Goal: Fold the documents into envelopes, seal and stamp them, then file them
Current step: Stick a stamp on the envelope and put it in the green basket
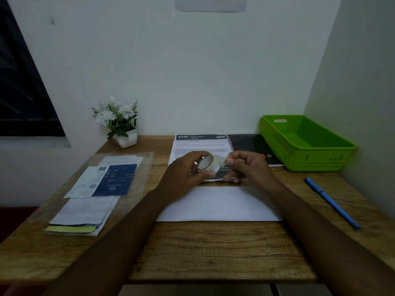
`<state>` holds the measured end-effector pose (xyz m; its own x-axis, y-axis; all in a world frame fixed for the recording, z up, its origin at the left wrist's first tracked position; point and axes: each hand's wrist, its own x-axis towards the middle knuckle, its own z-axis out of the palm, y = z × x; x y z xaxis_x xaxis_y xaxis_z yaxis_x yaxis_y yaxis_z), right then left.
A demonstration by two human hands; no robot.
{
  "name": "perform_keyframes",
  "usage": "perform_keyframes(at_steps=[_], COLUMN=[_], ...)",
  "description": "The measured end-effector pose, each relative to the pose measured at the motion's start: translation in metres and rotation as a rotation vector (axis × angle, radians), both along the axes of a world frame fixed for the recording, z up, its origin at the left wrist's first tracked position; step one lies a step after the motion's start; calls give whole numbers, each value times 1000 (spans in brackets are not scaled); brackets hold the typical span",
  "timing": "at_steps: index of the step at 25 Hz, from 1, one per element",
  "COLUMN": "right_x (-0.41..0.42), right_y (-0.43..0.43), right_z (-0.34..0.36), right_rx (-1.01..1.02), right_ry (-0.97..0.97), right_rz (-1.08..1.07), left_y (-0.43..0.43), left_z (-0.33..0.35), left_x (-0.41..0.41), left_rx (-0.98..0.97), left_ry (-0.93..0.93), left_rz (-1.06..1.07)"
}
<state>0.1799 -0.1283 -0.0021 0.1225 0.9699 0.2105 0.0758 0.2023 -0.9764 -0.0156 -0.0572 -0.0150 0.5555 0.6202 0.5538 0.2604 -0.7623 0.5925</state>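
A white envelope (218,205) lies flat on the wooden desk (213,253) in front of me. Above its far edge my left hand (183,171) holds a small roll of clear tape (208,164), fingers wrapped round it. My right hand (248,165) pinches the loose end of the tape between thumb and forefinger, just right of the roll. A printed sheet (201,144) headed "2720" lies behind my hands, partly hidden by them.
A clear sleeve with a stack of papers and envelopes (96,189) lies at the left. A green plastic basket (303,144) stands at the back right, beside a dark notebook (250,144). A blue pen (331,201) lies at the right. A potted white flower (119,122) stands by the wall.
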Motion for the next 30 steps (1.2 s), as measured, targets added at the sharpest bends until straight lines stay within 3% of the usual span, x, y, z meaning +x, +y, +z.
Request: perform_keyframes(at_steps=[11, 16, 20, 24, 30], right_x=[1, 1, 0, -2, -2], right_y=[1, -2, -2, 1, 1], right_z=[3, 2, 3, 3, 2], right_rx=[-22, 11, -18, -71, -72], right_ry=[195, 187, 222, 253, 278], right_rz=[18, -49, -19, 39, 91], left_y=[5, 21, 55, 83, 100], left_z=[0, 0, -7, -11, -14], left_x=[-1, -14, -37, -60, -61], left_rx=[-65, 47, 174, -74, -169], left_ry=[-14, 6, 125, 333, 423], left_rz=[3, 158, 454, 857, 842])
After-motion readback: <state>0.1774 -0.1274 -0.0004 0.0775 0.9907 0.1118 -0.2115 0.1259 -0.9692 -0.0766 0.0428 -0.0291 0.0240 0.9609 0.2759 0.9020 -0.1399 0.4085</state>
